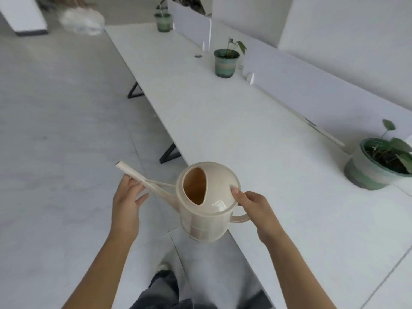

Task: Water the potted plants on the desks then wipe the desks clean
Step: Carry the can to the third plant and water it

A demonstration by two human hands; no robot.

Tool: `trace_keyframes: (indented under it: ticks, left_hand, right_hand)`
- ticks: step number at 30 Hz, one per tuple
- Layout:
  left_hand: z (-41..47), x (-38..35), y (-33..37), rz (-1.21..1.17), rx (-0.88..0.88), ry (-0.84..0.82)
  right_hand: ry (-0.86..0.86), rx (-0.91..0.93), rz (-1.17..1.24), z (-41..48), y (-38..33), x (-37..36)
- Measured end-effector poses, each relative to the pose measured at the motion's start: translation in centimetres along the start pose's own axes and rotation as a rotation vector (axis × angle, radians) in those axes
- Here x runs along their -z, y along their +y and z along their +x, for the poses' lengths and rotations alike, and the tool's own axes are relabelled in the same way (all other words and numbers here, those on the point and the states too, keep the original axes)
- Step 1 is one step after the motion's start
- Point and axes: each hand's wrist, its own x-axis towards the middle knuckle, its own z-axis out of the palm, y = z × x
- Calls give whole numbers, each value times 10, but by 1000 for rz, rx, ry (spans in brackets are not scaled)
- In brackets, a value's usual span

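Holding the watering can (207, 204) in the air between both hands, just off the desk (245, 134) edge, over the floor. My right hand (252, 210) grips the handle (239, 218), fingers curled round it, thumb pressed on the domed top. My left hand (127, 201) is open, its straight fingers propping the spout (138, 175) from below with no real grip.

Risks, as I judge them:
- The spout points out past my left hand, away from every plant, so any tilt now pours onto the floor.
- The left hand only supports, so a quick swing could slip the spout off it.
- I can't see a water level through the opening; a full can could slosh out.
- The near pot (374, 166) sits well right of my right hand, the middle pot (225, 63) far ahead and the far pot (163, 22) beyond, so overreaching risks wetting the desk.

There is no readable writing; a small moulded mark beside my right thumb is too small to tell.
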Motion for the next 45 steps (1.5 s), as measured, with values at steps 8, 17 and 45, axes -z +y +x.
trace_keyframes:
  ticks: [8, 17, 45]
  left_hand:
    - [26, 95, 23, -88, 2, 201]
    - [99, 195, 49, -46, 6, 139]
    - [429, 171, 102, -32, -14, 147]
  right_hand:
    - [-213, 32, 1, 15, -38, -95]
    - [8, 4, -25, 47, -80, -210]
    - [107, 16, -72, 322, -223, -318]
